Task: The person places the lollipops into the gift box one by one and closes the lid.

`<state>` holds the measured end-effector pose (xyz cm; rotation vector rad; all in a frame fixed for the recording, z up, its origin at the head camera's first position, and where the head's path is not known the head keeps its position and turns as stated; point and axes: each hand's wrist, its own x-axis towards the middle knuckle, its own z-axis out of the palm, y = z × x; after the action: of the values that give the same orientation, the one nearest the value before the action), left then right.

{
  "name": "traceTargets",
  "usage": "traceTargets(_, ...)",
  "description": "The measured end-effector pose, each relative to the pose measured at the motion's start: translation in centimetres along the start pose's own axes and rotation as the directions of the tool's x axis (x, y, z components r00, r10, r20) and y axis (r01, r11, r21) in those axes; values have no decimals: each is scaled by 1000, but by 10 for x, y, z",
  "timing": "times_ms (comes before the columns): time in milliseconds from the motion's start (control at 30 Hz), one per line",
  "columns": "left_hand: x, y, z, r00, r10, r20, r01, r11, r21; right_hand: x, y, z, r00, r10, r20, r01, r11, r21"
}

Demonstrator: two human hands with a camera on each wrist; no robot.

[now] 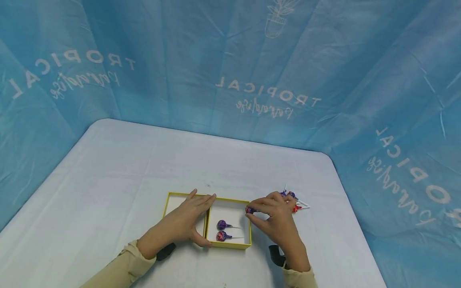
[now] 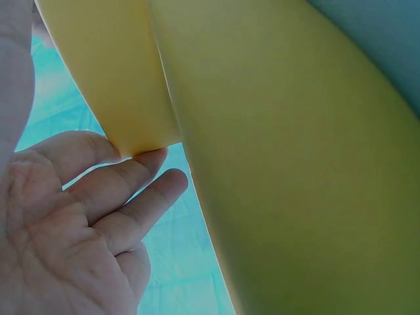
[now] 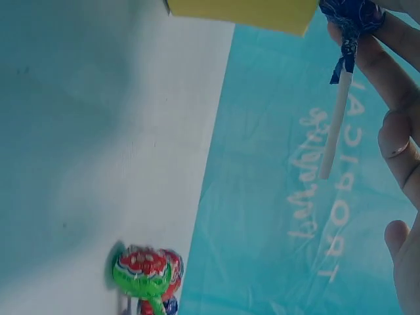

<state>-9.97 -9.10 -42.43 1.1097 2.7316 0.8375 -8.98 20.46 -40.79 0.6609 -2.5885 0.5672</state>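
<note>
The lollipop [image 1: 249,209] I follow is pinched between the thumb and fingers of the right hand [image 1: 275,218], at the right edge of the yellow box [image 1: 230,245], close to its far right corner; I cannot tell whether it hangs above the rim or just inside it. Its ball is wrapped in dark blue-purple foil with some red, twisted tight at the neck, and in my right wrist view the bare white stick points away from the fingers. The left hand [image 1: 185,220] clasps the box, thumb at the near edge and fingers over the far one. The box has yellow walls and a white inside, in two parts side by side; in the right part I see a purple lollipop [image 1: 221,225] and, nearer the front edge, a red-and-purple lollipop [image 1: 221,236], sticks toward the right edge. Beyond the right hand, toward the right edge of the table [image 1: 122,160], lies a loose cluster of lollipops [image 1: 296,208] with purple and red wrappers. The table has a white cover and rounded far corners. Around it I see blue curtains [image 1: 173,60] printed with mirrored "TROPICAL paradise" lettering and a potted-plant drawing [image 1: 275,25]
</note>
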Motion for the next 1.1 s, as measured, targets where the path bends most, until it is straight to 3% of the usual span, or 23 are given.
traceTargets(400,1,0,2,1000,-17,2,17,1000,0,14,-14,12,990,-138,4,137,990,17)
traceTargets(733,1,-1,0,1000,-9,1,9,1000,12,21,-23,16,987,-158,30,156,986,54)
traceTargets(1100,1,-1,-1,1000,-15,8,15,1000,-1,24,-27,24,973,-231,7,229,967,111)
